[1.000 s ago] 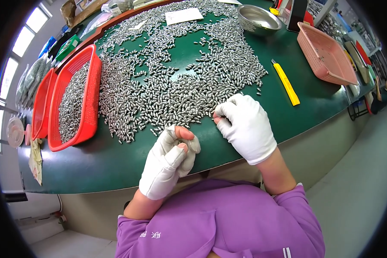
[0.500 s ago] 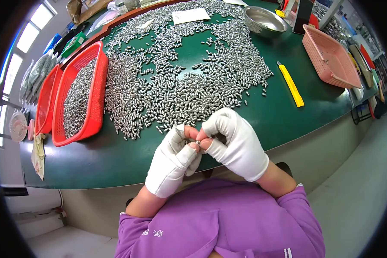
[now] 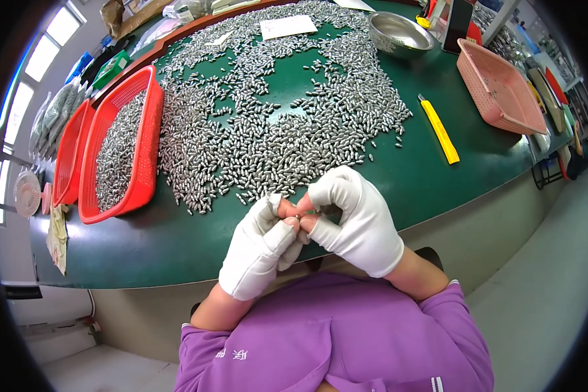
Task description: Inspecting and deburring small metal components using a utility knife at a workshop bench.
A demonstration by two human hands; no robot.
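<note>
Both my hands wear white gloves with bare fingertips and meet over the table's near edge. My left hand (image 3: 255, 245) is closed, thumb and forefinger pinched on a small metal part (image 3: 298, 217). From the other side, the thumb and finger of my right hand (image 3: 356, 225) pinch at the same part. Most of the part is hidden by the fingertips, so its exact kind does not show. Just beyond my hands spreads a wide layer of small silvery bullet-shaped metal parts (image 3: 281, 150) on the green table (image 3: 176, 251).
At left, a red plastic basket (image 3: 147, 153) holds many such parts, beside another red basket (image 3: 68, 157). To the right lie a yellow utility knife (image 3: 440, 130), a pink basket (image 3: 496, 88) and a steel bowl (image 3: 398, 32). White paper (image 3: 287, 27) rests on the far parts.
The fingertips have shifted slightly around the small part, which shows a little less now. Both hands stay pinched together in nearly the same place.
</note>
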